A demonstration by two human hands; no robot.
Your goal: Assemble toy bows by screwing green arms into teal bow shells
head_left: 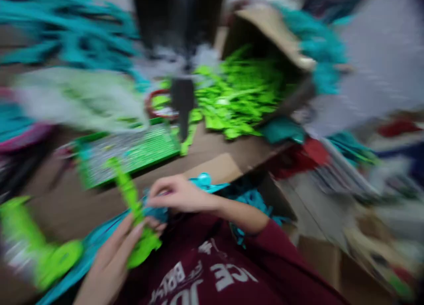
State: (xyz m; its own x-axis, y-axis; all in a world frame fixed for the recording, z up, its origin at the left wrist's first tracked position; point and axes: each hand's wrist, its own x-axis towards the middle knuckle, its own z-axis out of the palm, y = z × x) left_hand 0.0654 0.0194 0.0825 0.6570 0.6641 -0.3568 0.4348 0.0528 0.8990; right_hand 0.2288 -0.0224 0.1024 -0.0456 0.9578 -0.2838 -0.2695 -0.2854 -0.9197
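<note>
The whole view is smeared by motion. My left hand (pixel 114 249) is closed around a lime-green strip (pixel 145 247) with a wide lower end, which stands up tilted between thumb and fingers. Just above it, my right hand (pixel 180 194) is in a pinch; what lies between its fingertips is too blurred to make out. A small blue piece (pixel 159 213) sits between the two hands, against the green strip. Long teal strips (pixel 106 230) pass below my left hand along the table edge, and another teal strip (pixel 205 183) lies behind my right hand.
A green tray (pixel 165 142) holds many small grey bits. Behind it a tipped box (pixel 265 26) spills lime-green pieces (pixel 232 97). A dark upright machine part (pixel 183 97) stands mid-table. At left are a lime-green spool-like roll (pixel 61 256) and a plastic bag (pixel 82 97).
</note>
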